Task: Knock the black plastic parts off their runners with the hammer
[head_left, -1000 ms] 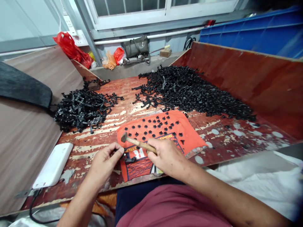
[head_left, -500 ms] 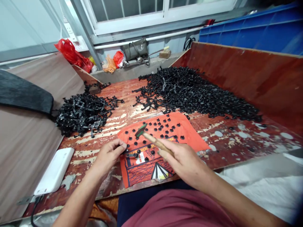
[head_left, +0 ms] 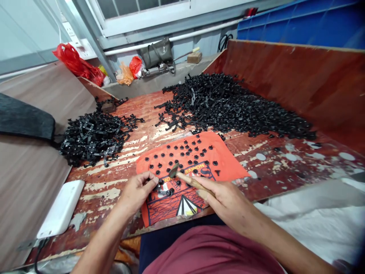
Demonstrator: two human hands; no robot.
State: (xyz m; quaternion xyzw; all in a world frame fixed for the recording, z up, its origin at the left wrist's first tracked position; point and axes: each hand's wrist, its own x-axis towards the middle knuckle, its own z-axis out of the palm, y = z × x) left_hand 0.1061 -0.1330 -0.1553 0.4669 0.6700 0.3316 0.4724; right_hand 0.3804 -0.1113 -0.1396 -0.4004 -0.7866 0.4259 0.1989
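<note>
A person's right hand (head_left: 219,196) is wrapped firmly around the wooden handle of a hammer (head_left: 189,180), its head over an orange-red cloth (head_left: 230,167) spread on a worn worktable (head_left: 145,99). At the cloth's left side, the left hand (head_left: 139,191) pinches a black part (head_left: 164,193) between thumb and forefinger. Black studs (head_left: 171,155) dot the cloth; beyond it rise a smaller heap (head_left: 94,137) to the left and a larger heap (head_left: 228,106) to the right.
</note>
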